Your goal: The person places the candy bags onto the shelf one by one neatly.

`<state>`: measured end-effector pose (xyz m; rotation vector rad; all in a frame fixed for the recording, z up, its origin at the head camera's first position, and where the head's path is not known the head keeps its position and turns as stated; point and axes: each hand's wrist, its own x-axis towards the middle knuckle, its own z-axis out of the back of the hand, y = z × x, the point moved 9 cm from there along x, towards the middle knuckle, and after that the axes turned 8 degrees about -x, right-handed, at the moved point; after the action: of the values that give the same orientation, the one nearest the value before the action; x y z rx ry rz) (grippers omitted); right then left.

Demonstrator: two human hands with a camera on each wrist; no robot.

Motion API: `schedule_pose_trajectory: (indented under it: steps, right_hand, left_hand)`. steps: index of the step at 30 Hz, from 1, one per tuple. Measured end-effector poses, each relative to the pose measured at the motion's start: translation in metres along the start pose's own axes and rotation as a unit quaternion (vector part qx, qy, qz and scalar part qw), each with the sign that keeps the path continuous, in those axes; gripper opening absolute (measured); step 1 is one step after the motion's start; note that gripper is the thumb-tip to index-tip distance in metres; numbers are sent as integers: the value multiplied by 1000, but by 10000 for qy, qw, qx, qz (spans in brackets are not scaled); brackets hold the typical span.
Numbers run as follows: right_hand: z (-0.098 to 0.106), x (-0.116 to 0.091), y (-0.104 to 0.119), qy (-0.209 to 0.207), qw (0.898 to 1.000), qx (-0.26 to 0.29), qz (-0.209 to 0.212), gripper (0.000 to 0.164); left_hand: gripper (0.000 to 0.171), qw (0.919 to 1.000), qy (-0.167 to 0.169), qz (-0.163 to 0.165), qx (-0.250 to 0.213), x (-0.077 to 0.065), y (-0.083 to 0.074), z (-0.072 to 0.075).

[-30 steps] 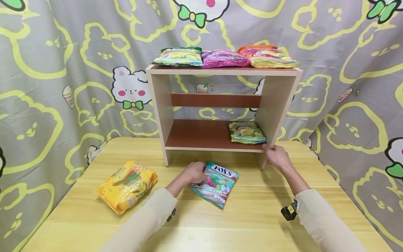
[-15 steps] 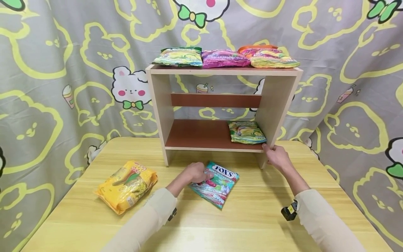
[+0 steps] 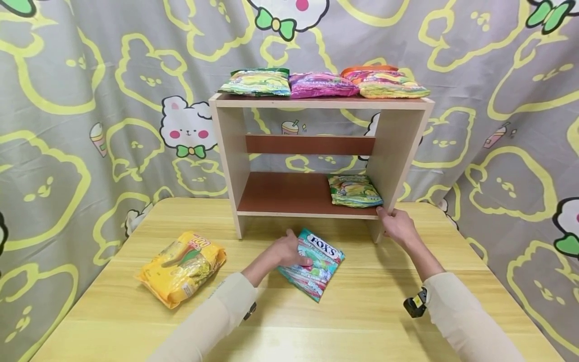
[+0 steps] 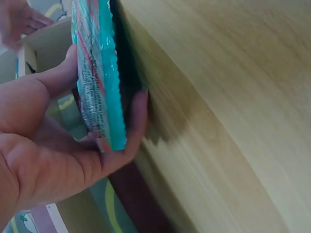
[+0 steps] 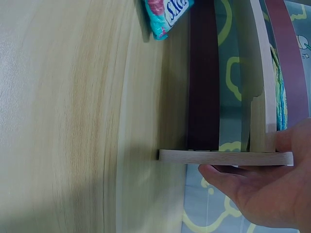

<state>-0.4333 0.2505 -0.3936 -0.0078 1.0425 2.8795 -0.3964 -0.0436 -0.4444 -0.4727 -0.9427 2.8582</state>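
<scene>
My left hand (image 3: 289, 251) grips the teal FOX'S candy bag (image 3: 322, 261) by its left edge, low over the table in front of the shelf. In the left wrist view the thumb lies on one face of the bag (image 4: 95, 73) and the fingers curl around the other. My right hand (image 3: 398, 224) holds the front edge of the shelf's right side panel (image 3: 400, 151). Its fingers and thumb wrap that panel (image 5: 223, 158) in the right wrist view. Just beside this hand, a green-yellow candy bag (image 3: 354, 191) lies on the lower shelf board (image 3: 285, 193).
A yellow candy bag (image 3: 183, 266) lies on the table (image 3: 344, 332) at the left. Along the shelf top sit a green bag (image 3: 258, 82), a purple bag (image 3: 322, 84) and a pink-yellow bag (image 3: 391, 84) over an orange one. A patterned curtain (image 3: 135, 100) hangs behind.
My left hand has shifted slightly right, and its thumb now lies further over the FOX'S bag, which has turned a little. My right hand keeps its hold on the panel.
</scene>
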Motion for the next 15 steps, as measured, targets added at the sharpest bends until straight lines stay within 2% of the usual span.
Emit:
schedule_pose_trajectory:
  steps: [7,10,12,15]
  right_hand:
    - [0,-1,2,92,10000,3,4,71]
    - [-1,-2,2,162,9999,16,4,73]
    - [-2,-1,2,183,9998,20,3,73]
    - [-2,-1,2,163,9999,2,14,73]
  left_hand:
    - [116,9990,13,-25,-452,3,0,1]
    - [111,9984,-12,-104,-563,4,0,3]
    - [92,9981,-14,-214,-580,5,-2,5]
    - [54,9982,17,-375,-473,4,-4,7]
